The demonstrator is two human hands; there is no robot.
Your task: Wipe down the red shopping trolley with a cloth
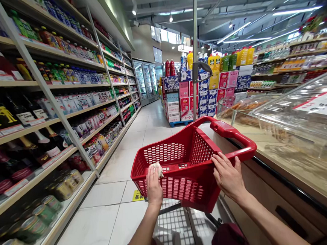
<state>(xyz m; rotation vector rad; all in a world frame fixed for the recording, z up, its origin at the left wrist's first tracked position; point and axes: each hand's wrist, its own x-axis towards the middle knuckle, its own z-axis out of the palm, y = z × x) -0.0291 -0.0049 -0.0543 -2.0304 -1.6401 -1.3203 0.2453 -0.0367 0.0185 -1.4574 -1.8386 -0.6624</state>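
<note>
A red plastic shopping cart [174,189] with pierced sides stands in front of me, turned sideways with its handle to the right. My left hand [154,185] is at the cart's near rim, closed on a crumpled white cloth [157,169] that shows past the fingers. Farther right, my right hand [228,174] lies over the same rim near the handle [232,130]. Its fingers hook over the edge and its thumb is apart. The inside of the cart shows no goods, though its near wall hides part of the floor.
Shelves of bottles and cans [84,87] line the left. On the right is a counter with clear plastic covers [299,123]. Stacked drink cartons [188,98] stand ahead, with a metal pole [195,33] before them. A yellow floor sticker [137,195] lies by the cart.
</note>
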